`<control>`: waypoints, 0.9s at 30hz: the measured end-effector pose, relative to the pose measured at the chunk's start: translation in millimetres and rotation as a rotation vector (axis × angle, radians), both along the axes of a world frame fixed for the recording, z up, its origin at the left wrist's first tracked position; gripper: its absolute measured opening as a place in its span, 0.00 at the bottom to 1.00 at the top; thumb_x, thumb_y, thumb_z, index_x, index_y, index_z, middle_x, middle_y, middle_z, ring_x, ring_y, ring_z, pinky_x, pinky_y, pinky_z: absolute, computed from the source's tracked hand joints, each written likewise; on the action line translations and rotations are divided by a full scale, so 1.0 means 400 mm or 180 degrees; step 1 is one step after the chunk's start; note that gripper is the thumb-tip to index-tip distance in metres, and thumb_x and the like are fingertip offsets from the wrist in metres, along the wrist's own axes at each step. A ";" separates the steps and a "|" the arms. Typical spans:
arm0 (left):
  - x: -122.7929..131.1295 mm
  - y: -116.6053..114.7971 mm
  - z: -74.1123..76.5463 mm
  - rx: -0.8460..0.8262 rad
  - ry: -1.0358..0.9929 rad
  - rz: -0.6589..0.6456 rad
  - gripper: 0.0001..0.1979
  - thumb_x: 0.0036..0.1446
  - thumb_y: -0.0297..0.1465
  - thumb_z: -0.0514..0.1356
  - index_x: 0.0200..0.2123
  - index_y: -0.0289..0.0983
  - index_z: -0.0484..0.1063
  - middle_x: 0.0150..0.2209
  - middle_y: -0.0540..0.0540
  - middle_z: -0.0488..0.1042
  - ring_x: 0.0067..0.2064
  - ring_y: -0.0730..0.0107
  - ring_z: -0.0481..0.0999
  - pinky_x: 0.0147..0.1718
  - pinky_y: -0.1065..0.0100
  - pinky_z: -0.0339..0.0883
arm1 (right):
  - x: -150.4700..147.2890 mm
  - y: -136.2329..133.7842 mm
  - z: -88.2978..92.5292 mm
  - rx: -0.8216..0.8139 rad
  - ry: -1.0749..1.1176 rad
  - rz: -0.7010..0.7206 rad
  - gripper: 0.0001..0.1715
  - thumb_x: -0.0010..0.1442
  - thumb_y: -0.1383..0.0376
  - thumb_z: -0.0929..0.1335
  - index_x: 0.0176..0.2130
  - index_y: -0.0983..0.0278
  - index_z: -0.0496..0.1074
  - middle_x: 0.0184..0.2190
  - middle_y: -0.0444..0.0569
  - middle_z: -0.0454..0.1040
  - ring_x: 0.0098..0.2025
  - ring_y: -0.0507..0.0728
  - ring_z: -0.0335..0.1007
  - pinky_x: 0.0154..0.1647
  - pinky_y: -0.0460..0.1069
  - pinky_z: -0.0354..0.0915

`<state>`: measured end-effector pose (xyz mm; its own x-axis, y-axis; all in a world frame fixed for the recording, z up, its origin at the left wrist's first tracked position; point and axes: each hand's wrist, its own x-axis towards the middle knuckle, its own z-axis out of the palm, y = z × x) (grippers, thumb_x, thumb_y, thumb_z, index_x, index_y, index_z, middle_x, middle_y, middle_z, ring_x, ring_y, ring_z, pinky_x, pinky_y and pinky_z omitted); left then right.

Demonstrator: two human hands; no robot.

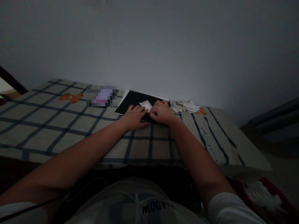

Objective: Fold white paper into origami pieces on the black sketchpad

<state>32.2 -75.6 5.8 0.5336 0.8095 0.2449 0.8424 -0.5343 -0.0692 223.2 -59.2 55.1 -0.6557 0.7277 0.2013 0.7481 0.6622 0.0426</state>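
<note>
A small piece of white paper lies on a black-covered notebook, between my two hands. My left hand rests at the notebook's near edge, fingers spread and fingertips touching the paper's left side, thumb pointing right. My right hand is curled over the notebook's right part, thumb and forefinger pinched at the paper's lower right corner. White sheets stick out from behind the notebook. To the right of my right hand sits a loose pile of white paper pieces.
A checked tablecloth with orange bear prints covers the table, which stands against a grey wall. A purple, partly pixelated object lies left of the notebook. At lower right, a red container holds crumpled white material.
</note>
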 end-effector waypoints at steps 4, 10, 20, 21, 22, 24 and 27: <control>0.002 0.002 -0.002 0.0098 -0.0053 -0.0041 0.39 0.62 0.56 0.49 0.65 0.33 0.60 0.64 0.36 0.66 0.63 0.48 0.61 0.58 0.50 0.49 | 0.010 0.021 -0.017 0.0076 0.0350 -0.0042 0.21 0.67 0.60 0.60 0.43 0.64 0.80 0.46 0.54 0.79 0.51 0.62 0.63 0.52 0.58 0.48; 0.003 0.014 -0.008 0.0269 -0.0099 -0.0090 0.37 0.62 0.55 0.50 0.63 0.33 0.64 0.63 0.36 0.67 0.64 0.47 0.61 0.59 0.49 0.48 | 0.005 0.019 -0.018 -0.0039 0.0313 0.0075 0.18 0.64 0.63 0.62 0.36 0.64 0.80 0.40 0.52 0.80 0.49 0.62 0.63 0.50 0.58 0.47; -0.007 0.030 -0.012 0.0105 -0.0122 -0.0145 0.37 0.62 0.55 0.50 0.63 0.35 0.63 0.66 0.36 0.64 0.64 0.49 0.63 0.60 0.48 0.46 | 0.007 0.019 -0.020 0.0064 0.0162 0.0095 0.18 0.61 0.64 0.63 0.35 0.67 0.81 0.38 0.56 0.77 0.48 0.62 0.63 0.53 0.59 0.48; -0.007 0.030 -0.012 0.0122 -0.0120 -0.0143 0.37 0.62 0.55 0.50 0.63 0.34 0.63 0.66 0.36 0.64 0.63 0.49 0.64 0.60 0.48 0.46 | 0.006 0.018 -0.020 0.0090 0.0146 0.0104 0.18 0.61 0.63 0.63 0.35 0.67 0.82 0.38 0.57 0.77 0.48 0.62 0.63 0.53 0.59 0.48; -0.007 0.030 -0.013 0.0132 -0.0114 -0.0140 0.37 0.62 0.55 0.50 0.63 0.34 0.63 0.66 0.35 0.64 0.63 0.49 0.63 0.60 0.47 0.47 | 0.005 0.017 -0.019 0.0098 0.0124 0.0112 0.18 0.61 0.63 0.64 0.35 0.68 0.82 0.38 0.57 0.77 0.48 0.62 0.64 0.53 0.59 0.48; -0.005 0.031 -0.012 0.0128 -0.0091 -0.0129 0.38 0.63 0.55 0.49 0.64 0.33 0.62 0.65 0.35 0.64 0.63 0.48 0.63 0.59 0.47 0.47 | 0.003 0.014 -0.015 0.0078 0.0066 0.0116 0.18 0.61 0.63 0.64 0.34 0.68 0.82 0.37 0.57 0.76 0.48 0.63 0.64 0.53 0.60 0.49; -0.003 0.032 -0.009 0.0098 -0.0055 -0.0116 0.39 0.62 0.56 0.50 0.64 0.32 0.62 0.65 0.35 0.64 0.63 0.47 0.64 0.59 0.46 0.47 | -0.002 0.011 -0.008 0.0024 -0.0025 0.0101 0.18 0.61 0.63 0.64 0.34 0.68 0.82 0.36 0.58 0.77 0.48 0.64 0.64 0.54 0.60 0.49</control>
